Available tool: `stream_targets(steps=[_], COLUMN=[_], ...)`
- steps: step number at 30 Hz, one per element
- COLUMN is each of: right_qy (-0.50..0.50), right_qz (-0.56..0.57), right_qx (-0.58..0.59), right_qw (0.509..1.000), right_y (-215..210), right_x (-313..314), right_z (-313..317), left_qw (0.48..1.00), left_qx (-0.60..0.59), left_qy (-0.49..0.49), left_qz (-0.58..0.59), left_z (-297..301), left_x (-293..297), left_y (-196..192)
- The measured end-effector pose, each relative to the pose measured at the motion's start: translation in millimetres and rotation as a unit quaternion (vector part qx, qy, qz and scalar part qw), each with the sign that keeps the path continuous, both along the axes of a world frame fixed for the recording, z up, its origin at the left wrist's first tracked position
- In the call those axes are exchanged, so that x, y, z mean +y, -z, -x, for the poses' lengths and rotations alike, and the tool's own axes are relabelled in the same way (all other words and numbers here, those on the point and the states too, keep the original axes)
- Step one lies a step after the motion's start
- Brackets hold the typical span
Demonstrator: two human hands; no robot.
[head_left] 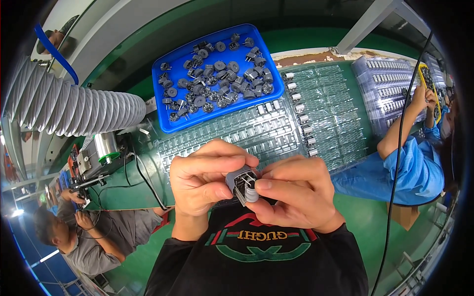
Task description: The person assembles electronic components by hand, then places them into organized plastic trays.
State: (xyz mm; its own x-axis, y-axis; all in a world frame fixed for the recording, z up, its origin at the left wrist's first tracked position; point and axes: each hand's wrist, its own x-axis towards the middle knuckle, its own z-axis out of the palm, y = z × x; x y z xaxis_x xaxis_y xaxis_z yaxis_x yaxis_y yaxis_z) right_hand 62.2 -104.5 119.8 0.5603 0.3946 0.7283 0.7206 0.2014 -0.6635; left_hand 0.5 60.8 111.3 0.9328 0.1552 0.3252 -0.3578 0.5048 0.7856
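Observation:
In front of my chest, my left hand (205,180) holds a dark grey plug-like housing (239,173) between thumb and fingers. Thin metal prongs or strips show in its open face. My right hand (298,191) closes its thumb and fingertips on a ribbed light grey piece (252,194) at the housing's lower right. The two parts touch; whether they are joined I cannot tell. Beyond my hands lies a clear blister tray (222,135), with a few white-and-metal parts (269,107) in its far right pockets.
A blue tray (165,125) of many round dark grey parts stands beyond the blister tray. More clear trays (335,118) lie to the right. A ribbed hose (84,106) and solder spool (105,147) are left. One person sits on each side; a black cable (399,133) hangs at right.

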Motion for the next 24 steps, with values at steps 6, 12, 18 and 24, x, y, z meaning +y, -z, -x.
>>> stream_targets(steps=[6,12,18,24], right_qy=[0.001,0.008,0.003,0.019], right_qz=[0.006,-0.022,0.005,-0.022], right_qx=[-0.003,0.0,-0.008,-0.012], right_qw=[1.0,1.0,1.0,0.999], right_y=[-0.1,1.3,0.5,3.0], right_x=[-0.9,1.3,-1.0,3.2], right_z=[0.3,0.1,-0.2,2.8], left_qw=[1.0,1.0,1.0,1.0], left_qx=[-0.005,0.003,-0.003,-0.007], left_qy=[0.003,0.007,0.009,0.011], left_qz=[-0.006,0.01,0.001,0.002], left_z=[-0.8,-0.8,-1.0,-0.1], left_x=[1.0,0.2,0.1,-0.1], left_y=[-0.2,-1.8,0.0,1.8])
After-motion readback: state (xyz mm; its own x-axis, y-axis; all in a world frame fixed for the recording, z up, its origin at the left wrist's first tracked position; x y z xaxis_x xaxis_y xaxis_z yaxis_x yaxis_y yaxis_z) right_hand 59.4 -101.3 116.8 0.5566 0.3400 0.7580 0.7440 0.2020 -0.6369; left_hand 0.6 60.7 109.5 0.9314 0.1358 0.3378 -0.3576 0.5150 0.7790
